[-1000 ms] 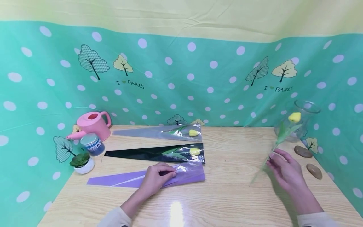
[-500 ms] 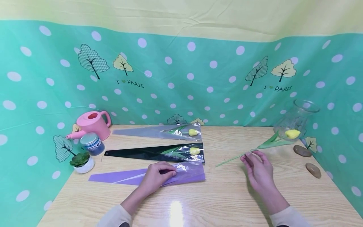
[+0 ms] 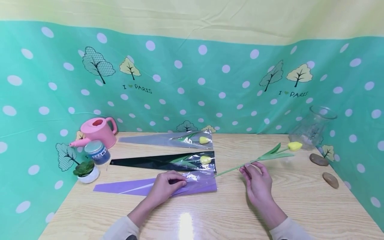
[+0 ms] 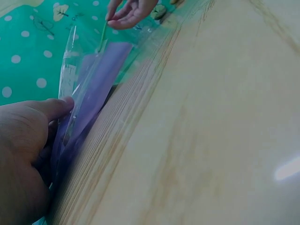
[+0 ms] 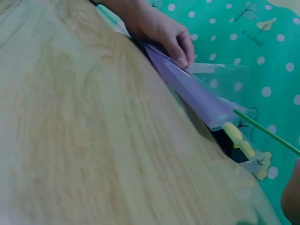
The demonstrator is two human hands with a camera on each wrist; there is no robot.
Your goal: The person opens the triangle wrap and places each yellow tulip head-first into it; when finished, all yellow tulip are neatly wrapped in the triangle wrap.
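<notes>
My left hand (image 3: 168, 186) pinches the clear front of a purple flower sleeve (image 3: 129, 187), whose mouth gapes toward the right; the left wrist view shows the clear film standing apart from the purple back. In my right hand (image 3: 258, 181) a yellow tulip (image 3: 295, 146) is pinched by its green stem, blossom to the right. The stem's lower end (image 5: 236, 112) is at the sleeve's mouth; how far inside it reaches I cannot tell. Behind lie a black sleeve (image 3: 138, 163) and a grey sleeve (image 3: 147, 141), each with a yellow tulip inside.
At the left stand a pink watering can (image 3: 100, 131), a blue jar (image 3: 98, 153) and a small potted succulent (image 3: 87, 172). A glass vase (image 3: 312, 128) is at the back right, with two brown stones (image 3: 319, 159) in front of it. A patterned cloth surrounds the table.
My right hand has moved left with the tulip, tilting it from nearly upright to almost level. Its stem end has come to the purple sleeve's mouth. The left hand has stayed in place.
</notes>
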